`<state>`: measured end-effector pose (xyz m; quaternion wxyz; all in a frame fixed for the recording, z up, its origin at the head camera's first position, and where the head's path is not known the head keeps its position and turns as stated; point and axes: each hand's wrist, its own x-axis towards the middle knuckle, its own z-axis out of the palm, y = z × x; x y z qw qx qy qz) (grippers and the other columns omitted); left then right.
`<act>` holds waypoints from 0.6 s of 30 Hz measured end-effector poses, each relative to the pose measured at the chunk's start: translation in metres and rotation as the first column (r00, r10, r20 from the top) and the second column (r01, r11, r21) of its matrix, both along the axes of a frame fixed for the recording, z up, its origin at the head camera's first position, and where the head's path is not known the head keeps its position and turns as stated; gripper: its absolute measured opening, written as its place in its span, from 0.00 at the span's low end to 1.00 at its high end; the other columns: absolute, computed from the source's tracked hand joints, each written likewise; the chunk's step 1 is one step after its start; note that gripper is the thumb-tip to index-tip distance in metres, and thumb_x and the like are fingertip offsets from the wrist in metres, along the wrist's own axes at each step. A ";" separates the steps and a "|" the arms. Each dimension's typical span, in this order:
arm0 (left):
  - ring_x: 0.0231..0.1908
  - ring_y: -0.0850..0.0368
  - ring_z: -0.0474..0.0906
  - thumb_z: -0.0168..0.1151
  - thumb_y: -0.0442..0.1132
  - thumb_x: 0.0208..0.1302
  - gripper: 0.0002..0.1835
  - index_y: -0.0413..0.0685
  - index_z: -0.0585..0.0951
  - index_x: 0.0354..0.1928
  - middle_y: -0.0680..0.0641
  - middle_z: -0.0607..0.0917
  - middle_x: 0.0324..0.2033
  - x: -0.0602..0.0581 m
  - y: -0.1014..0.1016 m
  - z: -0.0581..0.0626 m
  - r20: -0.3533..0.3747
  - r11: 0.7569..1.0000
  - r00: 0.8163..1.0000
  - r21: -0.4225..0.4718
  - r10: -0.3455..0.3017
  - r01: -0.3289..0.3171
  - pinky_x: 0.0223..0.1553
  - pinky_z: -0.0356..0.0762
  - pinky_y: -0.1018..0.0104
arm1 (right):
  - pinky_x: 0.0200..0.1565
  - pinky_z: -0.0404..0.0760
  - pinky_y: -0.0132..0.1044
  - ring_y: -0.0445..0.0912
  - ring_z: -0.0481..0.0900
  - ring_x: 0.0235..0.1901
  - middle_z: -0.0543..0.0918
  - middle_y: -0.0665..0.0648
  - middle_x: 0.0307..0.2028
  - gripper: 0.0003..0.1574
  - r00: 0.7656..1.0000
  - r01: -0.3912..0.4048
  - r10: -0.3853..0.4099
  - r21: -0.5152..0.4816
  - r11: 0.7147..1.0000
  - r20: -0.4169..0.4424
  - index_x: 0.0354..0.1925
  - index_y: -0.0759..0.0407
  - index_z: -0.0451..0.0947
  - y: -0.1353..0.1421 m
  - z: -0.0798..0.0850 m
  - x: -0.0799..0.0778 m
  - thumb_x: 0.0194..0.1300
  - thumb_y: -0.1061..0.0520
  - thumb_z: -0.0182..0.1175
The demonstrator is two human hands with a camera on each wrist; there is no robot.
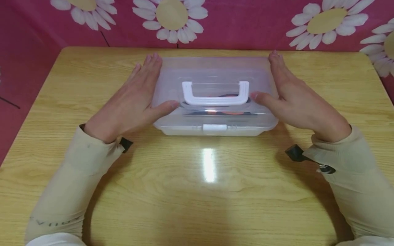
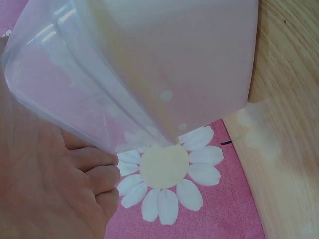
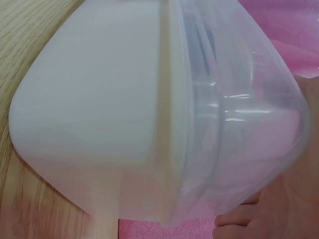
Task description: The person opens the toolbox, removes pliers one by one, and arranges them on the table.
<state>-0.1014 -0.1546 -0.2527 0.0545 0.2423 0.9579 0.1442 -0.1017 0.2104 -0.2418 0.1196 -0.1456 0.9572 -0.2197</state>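
Note:
A plastic storage box (image 1: 215, 121) stands on the table, with a clear lid (image 1: 212, 65), a white carry handle (image 1: 215, 100) and a white front latch (image 1: 214, 127). Dark and orange items (image 1: 235, 112) show dimly through the lid. My left hand (image 1: 129, 95) lies along the box's left side, fingers straight and pointing away, thumb over the lid's front left. On the opposite side my right hand (image 1: 298, 95) mirrors it, its thumb tip close by the handle. Both wrist views show the palms (image 2: 45, 184) (image 3: 294, 199) beside the lid and the milky base (image 3: 89, 99).
The box is near the back of a wood-grain table (image 1: 191, 198). Behind the table is a pink surface (image 1: 246, 24) with large white daisies (image 1: 171, 15). Small black devices (image 1: 295, 152) hang at both sleeve cuffs.

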 end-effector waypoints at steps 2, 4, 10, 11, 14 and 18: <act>0.78 0.58 0.26 0.41 0.73 0.65 0.54 0.49 0.31 0.76 0.52 0.32 0.77 0.000 -0.002 0.000 0.004 1.000 1.000 0.003 -0.002 0.002 0.81 0.30 0.56 | 0.77 0.43 0.60 0.52 0.31 0.79 0.26 0.47 0.77 0.57 1.000 -0.002 0.002 -0.002 1.000 -0.003 0.75 0.45 0.21 0.000 0.000 0.000 0.70 0.35 0.48; 0.78 0.58 0.26 0.43 0.74 0.64 0.55 0.50 0.31 0.76 0.52 0.32 0.77 -0.001 -0.003 0.000 0.007 1.000 1.000 0.004 -0.003 0.003 0.81 0.30 0.56 | 0.76 0.44 0.61 0.53 0.33 0.79 0.27 0.46 0.77 0.57 1.000 -0.001 0.001 -0.005 1.000 -0.008 0.76 0.44 0.22 0.000 0.001 -0.001 0.69 0.35 0.50; 0.79 0.56 0.29 0.47 0.74 0.61 0.57 0.48 0.35 0.77 0.51 0.36 0.78 -0.003 -0.004 -0.002 -0.010 1.000 1.000 0.014 -0.011 0.011 0.81 0.32 0.56 | 0.73 0.49 0.67 0.59 0.43 0.78 0.35 0.46 0.78 0.59 0.999 0.032 -0.033 -0.054 0.998 -0.015 0.76 0.40 0.27 0.002 0.000 -0.001 0.66 0.36 0.56; 0.79 0.56 0.30 0.48 0.74 0.61 0.57 0.48 0.35 0.77 0.51 0.36 0.78 -0.003 -0.004 -0.002 -0.013 1.000 1.000 0.020 -0.012 0.012 0.81 0.32 0.56 | 0.73 0.50 0.68 0.60 0.44 0.78 0.37 0.46 0.78 0.59 0.999 0.034 -0.035 -0.057 0.998 -0.019 0.76 0.40 0.27 0.002 0.000 -0.001 0.66 0.36 0.56; 0.79 0.56 0.30 0.49 0.75 0.59 0.58 0.50 0.35 0.77 0.51 0.37 0.78 -0.004 -0.004 -0.003 -0.016 0.999 1.000 0.035 -0.017 0.017 0.81 0.31 0.56 | 0.72 0.52 0.69 0.60 0.46 0.78 0.38 0.45 0.78 0.59 0.999 0.031 -0.033 -0.061 0.998 -0.030 0.76 0.39 0.29 0.004 0.000 -0.002 0.65 0.36 0.57; 0.79 0.55 0.29 0.51 0.76 0.57 0.60 0.51 0.35 0.77 0.51 0.36 0.78 -0.006 -0.007 -0.003 -0.016 0.999 0.999 0.041 -0.032 0.032 0.81 0.28 0.55 | 0.71 0.52 0.70 0.61 0.46 0.77 0.39 0.44 0.78 0.58 0.999 0.025 -0.027 -0.066 0.997 -0.025 0.76 0.37 0.30 0.007 0.000 -0.003 0.65 0.36 0.58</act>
